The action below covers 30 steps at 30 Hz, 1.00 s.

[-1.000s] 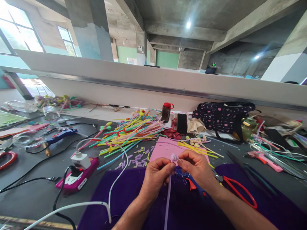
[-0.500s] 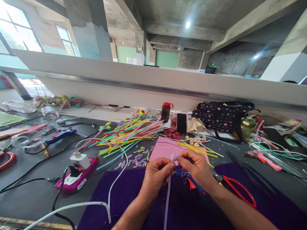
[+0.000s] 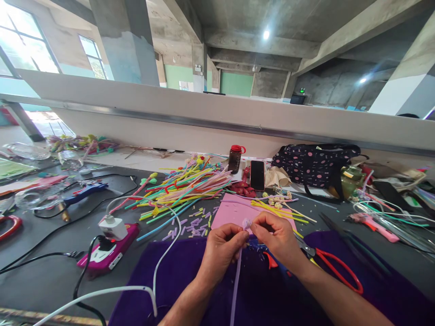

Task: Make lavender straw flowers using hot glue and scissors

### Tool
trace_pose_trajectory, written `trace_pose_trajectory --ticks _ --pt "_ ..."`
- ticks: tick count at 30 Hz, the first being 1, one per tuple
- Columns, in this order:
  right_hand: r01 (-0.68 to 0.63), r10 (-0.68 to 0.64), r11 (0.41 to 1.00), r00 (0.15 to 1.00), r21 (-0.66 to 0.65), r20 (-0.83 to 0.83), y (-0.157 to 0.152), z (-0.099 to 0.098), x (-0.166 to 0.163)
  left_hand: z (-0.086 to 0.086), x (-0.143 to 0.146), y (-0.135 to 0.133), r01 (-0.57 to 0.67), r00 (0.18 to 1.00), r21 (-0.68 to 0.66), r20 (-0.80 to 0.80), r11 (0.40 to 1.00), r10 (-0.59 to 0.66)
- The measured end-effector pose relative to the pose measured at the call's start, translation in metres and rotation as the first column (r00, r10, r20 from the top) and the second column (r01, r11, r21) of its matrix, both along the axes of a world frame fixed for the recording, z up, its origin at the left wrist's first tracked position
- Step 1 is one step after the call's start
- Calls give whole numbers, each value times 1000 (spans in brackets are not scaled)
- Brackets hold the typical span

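Observation:
My left hand (image 3: 222,246) pinches a pale lavender flower stem (image 3: 236,285) just under its small bunched head (image 3: 247,222). The stem hangs down over the dark purple cloth (image 3: 170,267). From the right, my right hand (image 3: 275,233) has thumb and forefinger closed against the side of that head; whether a separate petal lies between them is hidden. Under the hands is a blue tool with an orange trigger (image 3: 271,260), partly covered. Red-handled scissors (image 3: 340,269) rest beside my right wrist, and a pink sheet (image 3: 234,209) lies just beyond.
Short lavender cut pieces (image 3: 195,226) are scattered left of the sheet, below a heap of coloured fuzzy stems (image 3: 183,188). A magenta power strip (image 3: 112,253) with a white cable stands at left. Farther back are a bottle (image 3: 234,160), a phone (image 3: 257,175) and a patterned bag (image 3: 312,165).
Almost nothing differs. Both hands keep their hold at the flower head, with only a very slight shift of the right fingers and the stem.

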State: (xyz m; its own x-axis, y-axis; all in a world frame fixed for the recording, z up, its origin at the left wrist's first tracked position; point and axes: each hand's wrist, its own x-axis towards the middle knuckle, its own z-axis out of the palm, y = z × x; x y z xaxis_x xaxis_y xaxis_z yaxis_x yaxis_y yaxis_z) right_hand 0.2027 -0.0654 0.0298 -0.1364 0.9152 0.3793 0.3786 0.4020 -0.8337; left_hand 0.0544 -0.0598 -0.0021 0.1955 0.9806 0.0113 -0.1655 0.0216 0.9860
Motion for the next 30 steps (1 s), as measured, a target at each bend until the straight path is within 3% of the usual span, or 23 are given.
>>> trace_pose_trajectory --ticks 5,9,14,18,25,30 --pt "0 0 1000 1000 14 2 0 -1 1 1 -1 0 8 1000 -13 13 1000 -8" --pt "-41 42 999 997 7 -61 1 -4 4 0 -3 2 44 990 -69 137 997 -34" --pt "-85 80 996 987 -28 -137 -1 -5 3 -5 -7 7 189 919 -215 383 958 -96" --pt "-107 103 994 987 -23 -124 -1 -6 0 -9 -9 10 301 849 -241 508 923 -144" --pt "-95 95 996 993 1 -71 -1 -7 2 -12 -7 11 343 825 -229 538 911 -175" --pt "5 -3 1000 994 21 -110 -1 -3 3 -9 -7 10 323 852 -242 495 915 -170"
